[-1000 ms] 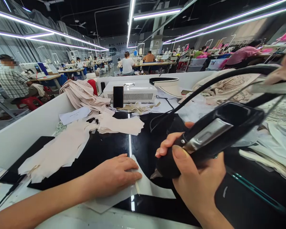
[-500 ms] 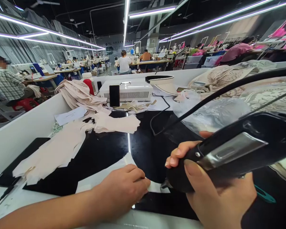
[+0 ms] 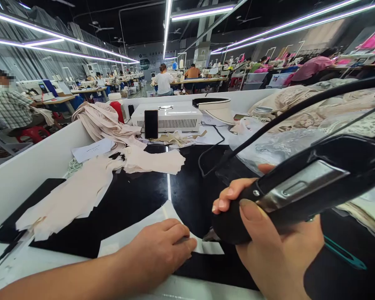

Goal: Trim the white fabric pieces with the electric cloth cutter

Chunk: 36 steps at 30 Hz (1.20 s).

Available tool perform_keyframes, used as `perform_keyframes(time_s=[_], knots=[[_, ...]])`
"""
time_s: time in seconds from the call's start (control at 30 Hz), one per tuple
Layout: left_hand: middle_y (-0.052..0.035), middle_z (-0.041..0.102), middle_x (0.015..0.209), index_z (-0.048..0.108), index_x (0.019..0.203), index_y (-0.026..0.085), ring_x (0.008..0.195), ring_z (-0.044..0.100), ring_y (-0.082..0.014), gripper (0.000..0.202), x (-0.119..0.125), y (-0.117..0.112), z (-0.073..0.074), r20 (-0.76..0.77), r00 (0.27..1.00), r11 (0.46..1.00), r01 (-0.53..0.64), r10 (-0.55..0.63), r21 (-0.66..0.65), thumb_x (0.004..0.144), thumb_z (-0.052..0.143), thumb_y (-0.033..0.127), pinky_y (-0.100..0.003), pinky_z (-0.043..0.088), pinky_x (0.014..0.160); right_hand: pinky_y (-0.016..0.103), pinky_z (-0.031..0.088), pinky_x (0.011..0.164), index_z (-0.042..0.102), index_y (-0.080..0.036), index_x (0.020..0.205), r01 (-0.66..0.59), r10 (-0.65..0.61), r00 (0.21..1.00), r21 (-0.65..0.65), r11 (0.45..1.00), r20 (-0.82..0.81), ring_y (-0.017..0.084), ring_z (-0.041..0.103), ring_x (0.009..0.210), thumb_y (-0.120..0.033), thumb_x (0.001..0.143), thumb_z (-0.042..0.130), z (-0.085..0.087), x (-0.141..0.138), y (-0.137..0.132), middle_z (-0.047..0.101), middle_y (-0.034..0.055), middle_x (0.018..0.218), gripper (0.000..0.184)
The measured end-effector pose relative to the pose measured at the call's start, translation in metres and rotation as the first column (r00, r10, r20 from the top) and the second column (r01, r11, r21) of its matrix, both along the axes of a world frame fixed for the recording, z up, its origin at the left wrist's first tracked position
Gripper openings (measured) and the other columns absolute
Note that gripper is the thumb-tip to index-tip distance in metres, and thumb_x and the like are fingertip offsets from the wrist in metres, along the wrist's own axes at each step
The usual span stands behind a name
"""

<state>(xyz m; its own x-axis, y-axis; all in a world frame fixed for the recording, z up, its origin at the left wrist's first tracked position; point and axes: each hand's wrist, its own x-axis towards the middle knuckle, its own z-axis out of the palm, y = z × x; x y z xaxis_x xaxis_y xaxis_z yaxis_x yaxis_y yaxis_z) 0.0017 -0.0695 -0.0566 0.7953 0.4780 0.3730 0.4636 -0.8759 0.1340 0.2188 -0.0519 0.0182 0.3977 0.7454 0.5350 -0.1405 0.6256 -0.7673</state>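
Note:
My right hand point(image 3: 278, 254) grips a black corded hand tool point(image 3: 300, 187) with a metal lever along its side; its tip points down at the edge of a pale fabric piece point(image 3: 134, 233) on the black glossy table point(image 3: 187, 187). My left hand point(image 3: 162, 250) lies on that fabric piece with fingers curled and pressed down, just left of the tool tip. The tool's black cable point(image 3: 287, 112) arcs up and to the right.
Beige cut fabric pieces point(image 3: 71, 196) lie at the left, with a folded stack point(image 3: 150, 160) behind. A white box machine point(image 3: 168, 116) with a black phone point(image 3: 151, 123) leaning on it stands at the back. Lace fabric point(image 3: 325, 108) piles at right. Other people sit at distant tables.
My left hand drew back toward me along the fabric and its fingers curled. The tool in my right hand moved nearer to the camera and slightly right; the view shifted.

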Motion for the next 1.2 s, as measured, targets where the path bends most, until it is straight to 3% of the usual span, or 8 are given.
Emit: perform_keyframes(time_s=[0.2,0.33,0.57,0.67,0.87,1.03,1.2], knots=[[-0.0103,0.079,0.117,0.078,0.135,0.018,0.109,0.081,-0.0244,0.024,0.008,-0.005,0.005,0.039,0.998,0.999,-0.039,0.040,-0.016,0.138,0.054,0.023,-0.032,0.074,0.103,0.036,0.075,0.059,0.077,-0.038,0.137,-0.119,0.120,0.993,-0.039,0.992,0.013,0.022,0.081,0.064,-0.049,0.095,0.118,-0.005,0.012,0.000,0.085,-0.0053,0.091,0.060],[-0.0104,0.077,0.117,0.079,0.138,0.018,0.109,0.080,-0.0251,0.022,0.010,-0.008,0.006,0.047,0.997,0.998,-0.052,0.053,-0.020,0.136,0.057,0.023,-0.032,0.073,0.101,0.035,0.075,0.060,0.075,-0.038,0.140,-0.110,0.112,0.993,-0.043,0.993,0.038,0.020,0.080,0.064,-0.041,0.101,0.112,-0.008,0.012,0.002,0.085,-0.0063,0.093,0.055],[-0.0112,0.076,0.120,0.080,0.133,0.019,0.108,0.078,-0.0256,0.022,0.013,-0.011,0.005,0.044,0.997,0.997,-0.066,0.068,-0.032,0.136,0.059,0.024,-0.033,0.073,0.101,0.033,0.070,0.057,0.076,-0.037,0.138,-0.049,0.049,0.999,0.029,0.998,0.019,0.019,0.076,0.062,-0.050,0.102,0.110,-0.006,-0.005,0.006,0.081,-0.0075,0.090,0.051],[-0.0109,0.075,0.120,0.081,0.132,0.019,0.107,0.076,-0.0257,0.017,0.015,-0.012,0.007,0.038,0.997,0.996,-0.068,0.070,-0.055,0.134,0.065,0.024,-0.033,0.072,0.099,0.031,0.068,0.054,0.075,-0.037,0.139,-0.062,0.062,0.998,0.011,0.998,0.028,0.019,0.077,0.062,-0.046,0.104,0.107,-0.006,-0.005,0.005,0.082,-0.0073,0.092,0.048],[-0.0103,0.075,0.120,0.081,0.131,0.020,0.105,0.075,-0.0247,0.014,0.016,-0.012,0.007,0.063,0.995,0.995,-0.074,0.079,-0.069,0.133,0.068,0.025,-0.032,0.070,0.095,0.032,0.073,0.063,0.076,-0.038,0.139,-0.065,0.065,0.998,0.011,0.998,-0.002,0.018,0.077,0.064,-0.044,0.103,0.108,-0.007,-0.004,0.010,0.082,-0.0087,0.091,0.049],[-0.0102,0.076,0.115,0.080,0.127,0.019,0.106,0.077,-0.0251,0.010,0.019,-0.004,-0.010,0.018,0.998,0.998,-0.054,0.053,0.031,0.131,0.073,0.024,-0.032,0.070,0.097,0.035,0.075,0.062,0.076,-0.037,0.139,-0.101,0.103,0.994,-0.043,0.994,0.041,0.020,0.079,0.065,-0.048,0.098,0.112,-0.013,0.001,0.015,0.083,-0.0069,0.092,0.055],[-0.0078,0.081,0.113,0.085,0.133,0.022,0.096,0.080,-0.0218,0.028,0.030,0.026,-0.039,-0.057,0.998,0.987,0.013,-0.003,0.161,0.126,0.090,0.049,-0.029,0.069,0.091,0.041,0.081,0.063,0.082,-0.040,0.141,-0.056,0.056,0.998,-0.128,0.990,-0.002,0.026,0.085,0.065,-0.049,0.092,0.116,-0.026,0.013,0.028,0.087,-0.0037,0.091,0.060]])
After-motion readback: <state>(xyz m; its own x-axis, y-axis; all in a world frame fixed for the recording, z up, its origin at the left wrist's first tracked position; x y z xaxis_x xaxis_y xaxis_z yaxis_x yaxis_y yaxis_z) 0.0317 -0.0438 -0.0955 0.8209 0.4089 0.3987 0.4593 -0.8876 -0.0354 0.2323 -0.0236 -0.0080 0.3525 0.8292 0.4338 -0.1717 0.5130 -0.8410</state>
